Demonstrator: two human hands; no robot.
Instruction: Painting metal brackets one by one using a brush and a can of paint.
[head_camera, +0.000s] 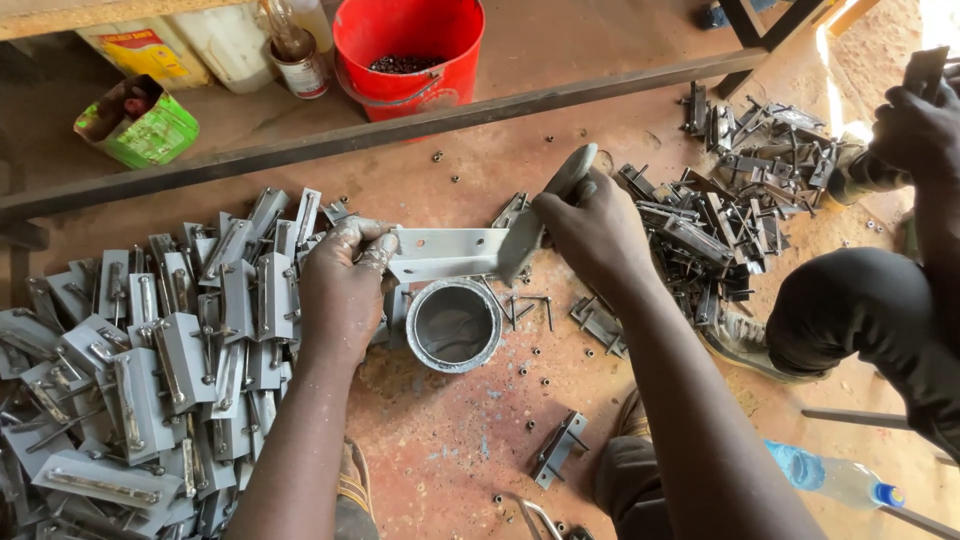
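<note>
On the reddish dirt floor (450, 450), just above a small round tin of silver paint (453, 325), the left hand (345, 285) pinches one end of a flat grey-painted metal plate (447, 254) between paint-smeared fingers (375, 250), holding it level. The right hand (590, 235) is closed around the handle of a paint-coated brush (545, 215), whose bristles press against the plate's other end. To the left lies a broad heap of silver-painted metal latches (150, 350); to the right, a pile of dark unpainted metal latches (720, 200). Loose nuts (535, 352) are scattered about the tin. A red plastic bucket (408, 55) stands beyond a long dark steel bar (300, 150). Another person's hand (915, 125) shows at the far right edge.
</note>
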